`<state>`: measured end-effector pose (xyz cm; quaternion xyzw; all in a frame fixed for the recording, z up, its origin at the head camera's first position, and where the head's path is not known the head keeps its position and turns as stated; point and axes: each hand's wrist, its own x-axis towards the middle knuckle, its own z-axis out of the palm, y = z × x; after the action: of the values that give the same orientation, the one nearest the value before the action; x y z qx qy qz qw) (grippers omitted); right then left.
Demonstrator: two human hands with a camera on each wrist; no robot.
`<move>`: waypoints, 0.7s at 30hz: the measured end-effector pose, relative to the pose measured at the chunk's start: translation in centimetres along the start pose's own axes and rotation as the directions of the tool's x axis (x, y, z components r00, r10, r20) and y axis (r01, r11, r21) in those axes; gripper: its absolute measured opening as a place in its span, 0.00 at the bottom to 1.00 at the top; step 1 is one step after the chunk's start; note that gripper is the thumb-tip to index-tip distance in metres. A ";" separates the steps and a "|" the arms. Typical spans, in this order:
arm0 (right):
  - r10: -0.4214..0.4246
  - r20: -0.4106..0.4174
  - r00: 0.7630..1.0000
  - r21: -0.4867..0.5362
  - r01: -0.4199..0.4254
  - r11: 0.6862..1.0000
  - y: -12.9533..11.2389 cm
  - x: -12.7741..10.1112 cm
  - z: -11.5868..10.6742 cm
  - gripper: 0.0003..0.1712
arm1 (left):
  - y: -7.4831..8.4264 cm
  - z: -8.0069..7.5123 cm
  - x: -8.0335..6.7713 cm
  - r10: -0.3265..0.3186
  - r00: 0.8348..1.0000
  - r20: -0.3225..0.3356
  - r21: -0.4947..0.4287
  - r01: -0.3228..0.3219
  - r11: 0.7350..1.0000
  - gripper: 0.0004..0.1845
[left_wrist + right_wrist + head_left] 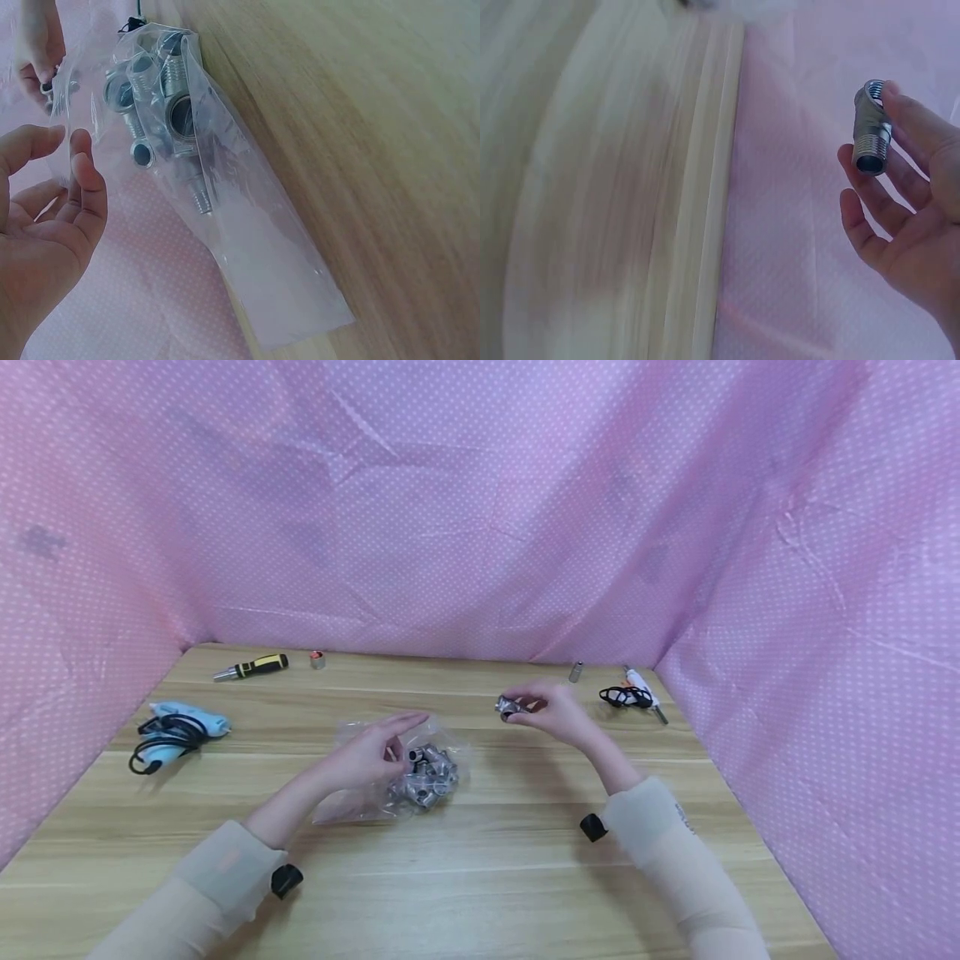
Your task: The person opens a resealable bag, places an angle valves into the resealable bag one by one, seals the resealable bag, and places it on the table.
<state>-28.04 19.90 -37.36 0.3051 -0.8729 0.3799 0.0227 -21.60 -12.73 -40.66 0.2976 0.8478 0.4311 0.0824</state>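
A clear plastic bag (358,803) lies on the table with several silvery threaded metal pipe fittings (180,116) inside it. My left hand (367,753) is at the bag's mouth, thumb and fingers apart. In the left wrist view the left hand (52,217) has its fingers bent beside the film; whether they touch it is hard to tell. My right hand (553,714) is raised over the table, right of the bag. It pinches a metal tee pipe fitting (871,131) between thumb and fingers, with a threaded end pointing down in the right wrist view.
On the left lie a light-blue glue gun (180,731) with a coiled black cord and a yellow-black screwdriver (258,666). A small metal piece (317,660) and a metal cylinder (576,672) stand at the back. A soldering iron (642,687) with black cord lies at right.
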 end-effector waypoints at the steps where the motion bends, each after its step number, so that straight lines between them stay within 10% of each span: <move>1: 0.001 0.004 1.000 0.015 -0.001 1.000 -0.4 -0.1 0.4 0.22 | 0.0 0.0 0.0 0.000 1.000 0.000 0.002 0.000 1.000 0.42; 21: -0.149 0.094 0.984 0.091 0.141 0.986 -3.2 0.6 10.5 0.20 | 0.0 -0.1 0.1 0.028 1.000 -0.006 0.013 -0.028 1.000 0.41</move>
<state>-24.76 10.87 -42.59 0.3872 -0.8317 0.3979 -0.0066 -21.75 -12.72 -40.59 0.3085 0.8467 0.4275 0.0717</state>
